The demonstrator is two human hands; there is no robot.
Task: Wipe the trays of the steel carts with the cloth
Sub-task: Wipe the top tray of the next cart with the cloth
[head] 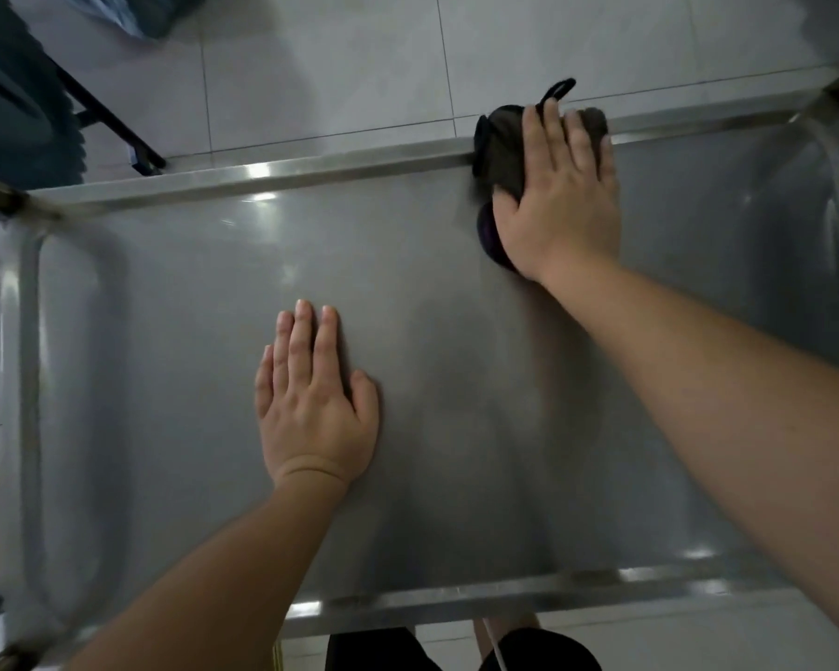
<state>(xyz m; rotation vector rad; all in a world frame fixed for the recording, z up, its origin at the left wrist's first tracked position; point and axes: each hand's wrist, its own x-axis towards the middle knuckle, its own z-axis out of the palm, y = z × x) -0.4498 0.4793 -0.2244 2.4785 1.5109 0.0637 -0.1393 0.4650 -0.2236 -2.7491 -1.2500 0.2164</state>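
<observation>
Steel tray (214, 263) under my flat, empty left hand (316, 404), my right hand (560, 205) presses the dark cloth (502, 157) at its far edge, where an overshoot could drop it.

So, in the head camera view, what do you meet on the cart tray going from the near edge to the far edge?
Near rim of the tray → left hand, flat on the steel → right hand, pressing down the dark cloth → far rim, which the cloth overlaps → tiled floor.
</observation>
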